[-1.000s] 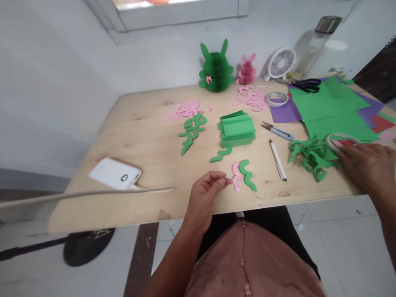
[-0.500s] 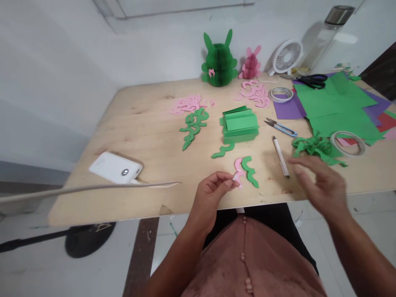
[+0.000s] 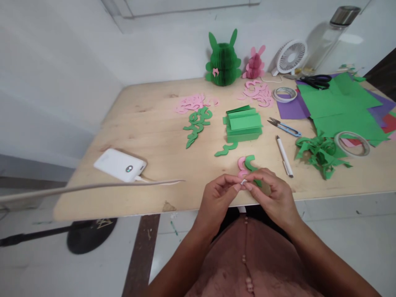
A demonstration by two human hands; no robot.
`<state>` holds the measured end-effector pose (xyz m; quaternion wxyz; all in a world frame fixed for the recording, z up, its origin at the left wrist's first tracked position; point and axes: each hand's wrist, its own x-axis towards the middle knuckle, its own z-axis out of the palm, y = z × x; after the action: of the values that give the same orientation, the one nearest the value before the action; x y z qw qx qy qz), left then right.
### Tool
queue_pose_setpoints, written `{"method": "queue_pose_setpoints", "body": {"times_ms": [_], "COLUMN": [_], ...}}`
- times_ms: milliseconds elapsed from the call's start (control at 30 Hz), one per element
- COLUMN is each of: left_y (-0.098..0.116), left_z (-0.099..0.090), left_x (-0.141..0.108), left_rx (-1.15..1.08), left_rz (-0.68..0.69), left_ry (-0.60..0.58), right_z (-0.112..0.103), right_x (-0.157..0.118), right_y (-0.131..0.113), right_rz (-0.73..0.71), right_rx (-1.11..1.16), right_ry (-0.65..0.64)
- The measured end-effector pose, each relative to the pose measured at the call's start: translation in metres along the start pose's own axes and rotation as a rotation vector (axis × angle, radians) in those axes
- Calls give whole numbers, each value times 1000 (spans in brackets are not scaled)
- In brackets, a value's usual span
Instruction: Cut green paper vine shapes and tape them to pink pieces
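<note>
My left hand (image 3: 218, 198) and my right hand (image 3: 274, 196) meet near the table's front edge, both pinching a small white piece (image 3: 243, 182) between their fingertips. Just behind the fingers lie a wavy pink paper cutout (image 3: 241, 165) and a wavy green one (image 3: 249, 161), each partly hidden by my hands. Farther back is a smaller green strip (image 3: 226, 149), next to a folded green paper stack (image 3: 244, 124). A white pen (image 3: 284, 156) rests to the right of my right hand.
Green scraps (image 3: 323, 154), tape rolls (image 3: 352, 144), blue snips (image 3: 284, 126) and coloured sheets (image 3: 337, 99) lie at the right. A green paper rabbit (image 3: 223, 64), pink rabbit (image 3: 254, 66) and fan (image 3: 291, 57) stand behind. A white power bank (image 3: 119, 165) lies left.
My right hand has moved left from beside the pen and closed on the white piece at my left fingertips. The green scraps at the right have shifted slightly. The view has moved a little.
</note>
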<state>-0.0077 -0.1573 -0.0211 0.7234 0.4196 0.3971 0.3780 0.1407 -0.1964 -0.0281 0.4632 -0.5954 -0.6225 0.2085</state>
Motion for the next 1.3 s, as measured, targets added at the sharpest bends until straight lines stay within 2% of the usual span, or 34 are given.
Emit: {"method": "queue_pose_setpoints", "body": {"times_ms": [167, 433, 567, 767, 933, 1167, 1300], "left_y": [1, 3, 3, 2, -1, -10, -11], "left_z": [0, 3, 4, 3, 2, 3, 4], "left_x": [-2, -3, -4, -6, -6, 5, 12], "left_rx": [6, -26, -52, -68, -52, 184, 229], "left_rz": [0, -37, -32, -40, -41, 97, 131], "left_ry": [-26, -39, -21, -55, -31, 30, 43], "right_z": [-1, -9, -10, -10, -9, -5, -5], "right_x": [0, -2, -3, -5, -7, -7, -4], "right_y": [0, 1, -1, -2, -2, -2, 0], "right_rz": [-47, -333, -390, -445, -365, -146, -16], "right_rx": [5, -83, -145, -163, -124, -49, 71], "right_ry": [5, 13, 49, 76, 63, 69, 47]}}
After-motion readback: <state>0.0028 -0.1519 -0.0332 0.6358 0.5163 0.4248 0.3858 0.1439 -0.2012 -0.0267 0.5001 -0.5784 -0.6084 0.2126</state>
